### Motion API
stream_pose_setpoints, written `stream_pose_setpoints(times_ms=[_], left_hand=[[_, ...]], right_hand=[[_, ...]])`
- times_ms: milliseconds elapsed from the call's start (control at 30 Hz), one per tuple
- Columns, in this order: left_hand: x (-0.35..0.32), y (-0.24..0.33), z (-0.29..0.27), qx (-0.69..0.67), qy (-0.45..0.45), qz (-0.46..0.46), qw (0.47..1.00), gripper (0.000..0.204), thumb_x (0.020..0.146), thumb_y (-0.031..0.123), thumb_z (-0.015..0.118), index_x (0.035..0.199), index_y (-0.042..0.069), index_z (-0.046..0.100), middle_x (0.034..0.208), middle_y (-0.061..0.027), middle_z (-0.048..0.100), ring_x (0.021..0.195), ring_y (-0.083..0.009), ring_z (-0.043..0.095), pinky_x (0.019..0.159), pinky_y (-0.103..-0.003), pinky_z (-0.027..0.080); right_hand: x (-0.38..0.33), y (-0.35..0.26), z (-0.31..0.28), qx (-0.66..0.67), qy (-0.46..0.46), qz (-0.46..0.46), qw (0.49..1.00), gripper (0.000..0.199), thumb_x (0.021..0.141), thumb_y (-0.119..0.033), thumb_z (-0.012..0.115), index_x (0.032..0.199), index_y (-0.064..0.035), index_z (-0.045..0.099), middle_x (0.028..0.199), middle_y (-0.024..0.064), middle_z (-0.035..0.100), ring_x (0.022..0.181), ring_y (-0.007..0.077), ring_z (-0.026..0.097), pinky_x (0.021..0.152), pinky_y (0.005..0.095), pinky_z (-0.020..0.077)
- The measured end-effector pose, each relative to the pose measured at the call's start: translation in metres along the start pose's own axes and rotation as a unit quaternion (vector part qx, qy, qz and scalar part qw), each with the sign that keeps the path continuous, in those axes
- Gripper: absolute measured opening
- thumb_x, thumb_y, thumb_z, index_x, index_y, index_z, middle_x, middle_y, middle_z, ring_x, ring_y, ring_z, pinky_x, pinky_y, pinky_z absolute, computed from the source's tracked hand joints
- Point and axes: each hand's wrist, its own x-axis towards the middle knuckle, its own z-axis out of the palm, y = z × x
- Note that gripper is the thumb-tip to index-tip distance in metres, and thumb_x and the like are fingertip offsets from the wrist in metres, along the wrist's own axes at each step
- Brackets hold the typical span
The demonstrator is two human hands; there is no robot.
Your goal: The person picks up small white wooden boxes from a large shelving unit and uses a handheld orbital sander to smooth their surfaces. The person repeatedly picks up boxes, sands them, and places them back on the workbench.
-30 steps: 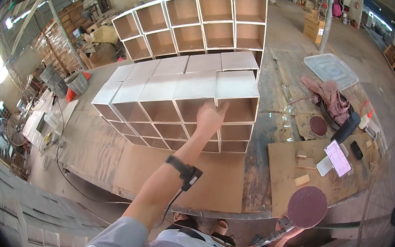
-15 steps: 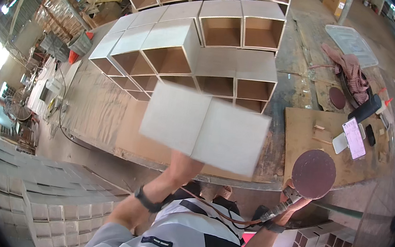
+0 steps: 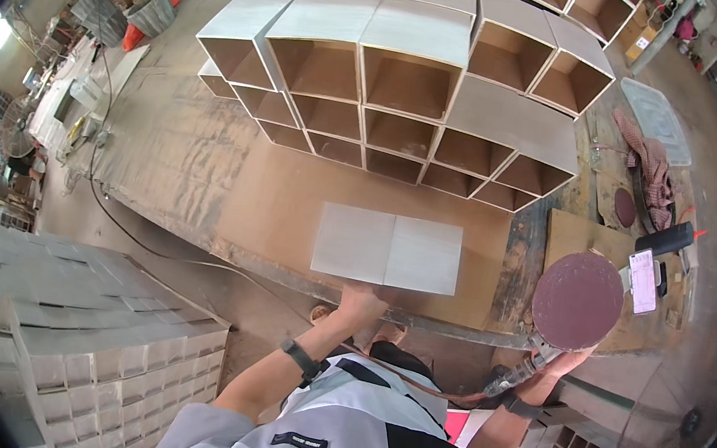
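A white double box (image 3: 352, 243), two squares side by side with a seam between, sits at the near part of the worktable. My left hand (image 3: 361, 303) grips it at its near side; the fingers go out of sight beneath the edge. On the right, my right hand (image 3: 570, 363) is closed round a disc sander (image 3: 515, 376), its round maroon sanding disc (image 3: 578, 301) turned upward. The sander is held apart from the box. A brown hose (image 3: 410, 386) runs from the sander across my body toward the left.
Stacked white cubby boxes (image 3: 417, 39) with brown insides stand on the worktable (image 3: 162, 146) beyond. To the right lie a phone (image 3: 642, 281), a checked cloth (image 3: 649, 152) and a spare disc (image 3: 624, 207). More stacked boxes (image 3: 116, 373) rise from the floor at left.
The white double box has come down and levelled near the table edge, with my left hand still on it. My view has shifted left, and the sander has stayed in my right hand.
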Motion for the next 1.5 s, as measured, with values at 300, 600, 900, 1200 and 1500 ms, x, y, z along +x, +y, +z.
stream_pose_setpoints(times_ms=[300, 600, 900, 1200, 1500], left_hand=[[0.011, 0.005, 0.005, 0.034, -0.043, 0.053, 0.997, 0.024, 0.082, 0.018, 0.063, 0.101, 0.004, 0.066, 0.095, -0.019, 0.065, 0.089, -0.0405, 0.062, 0.079, -0.051, 0.049], [0.013, 0.012, 0.006, 0.005, -0.063, 0.017, 0.998, 0.031, 0.079, 0.019, 0.063, 0.108, 0.007, 0.067, 0.105, -0.0177, 0.065, 0.101, -0.0396, 0.06, 0.088, -0.052, 0.047], [0.016, 0.004, 0.016, -0.058, 0.079, 0.013, 0.995, 0.035, 0.076, 0.017, 0.066, 0.109, 0.006, 0.066, 0.107, -0.0165, 0.066, 0.101, -0.0388, 0.061, 0.089, -0.05, 0.048], [0.017, 0.011, 0.01, -0.049, -0.025, -0.006, 0.998, 0.037, 0.081, 0.016, 0.064, 0.116, 0.005, 0.062, 0.113, -0.018, 0.064, 0.108, -0.0406, 0.059, 0.093, -0.051, 0.046], [0.028, 0.02, -0.013, -0.113, -0.099, -0.047, 0.988, 0.046, 0.083, 0.015, 0.061, 0.128, 0.004, 0.056, 0.125, -0.0222, 0.058, 0.121, -0.0397, 0.051, 0.1, -0.051, 0.043]], right_hand=[[-0.065, -0.073, 0.129, -0.184, -0.243, -0.071, 0.95, 0.07, 0.081, -0.044, 0.066, 0.135, -0.003, 0.047, 0.121, 0.0095, 0.055, 0.112, 0.0224, 0.056, 0.097, 0.0364, 0.0445], [-0.087, -0.083, 0.206, -0.529, -0.375, -0.134, 0.749, 0.058, 0.073, -0.023, 0.072, 0.126, -0.007, 0.056, 0.122, 0.0109, 0.056, 0.117, 0.0255, 0.052, 0.103, 0.0359, 0.0376], [-0.118, 0.011, 0.259, -0.534, -0.595, -0.298, 0.522, 0.055, 0.072, -0.018, 0.077, 0.123, -0.0141, 0.057, 0.104, 0.0168, 0.051, 0.088, 0.0346, 0.061, 0.073, 0.0414, 0.0528], [-0.154, 0.074, 0.271, -0.572, -0.626, -0.291, 0.443, 0.055, 0.073, -0.025, 0.075, 0.124, -0.0173, 0.056, 0.102, 0.0209, 0.05, 0.083, 0.0391, 0.063, 0.067, 0.047, 0.054], [-0.162, 0.073, 0.27, -0.572, -0.618, -0.305, 0.445, 0.048, 0.079, -0.028, 0.068, 0.123, -0.015, 0.055, 0.107, 0.0279, 0.051, 0.077, 0.043, 0.065, 0.065, 0.0486, 0.0559]])
